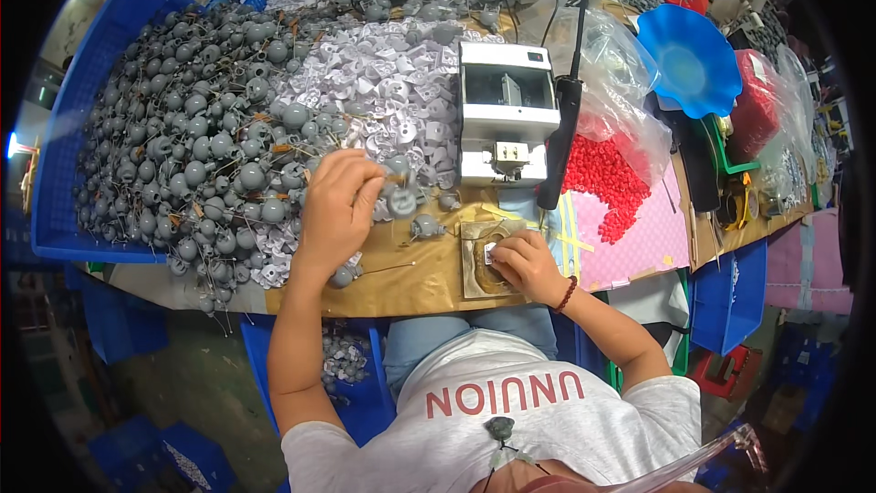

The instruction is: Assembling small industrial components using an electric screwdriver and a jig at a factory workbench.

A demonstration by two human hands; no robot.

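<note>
My left hand (339, 205) is closed in a pinch above the front of the grey pile. At its fingertips is a grey round plastic part (400, 201), smeared by motion. My right hand (529, 267) reaches over a flat brown block (472, 285) with a raised rounded rim, near the table's front edge. Its fingertips are pinched at a small white piece (489, 254) in the block; the fingers hide part of it. Another grey part (426, 226) lies between my hands. A grey part with a long thin wire (379, 268) rests near my left wrist.
Many grey round parts (196, 173) spill from a large blue bin (68, 155) at the left. White plastic pieces (401, 82) heap behind my left hand. A white machine (504, 114) stands beyond the block, with a black rod beside it. Red pieces (602, 183) and a blue scalloped bowl (691, 59) are right.
</note>
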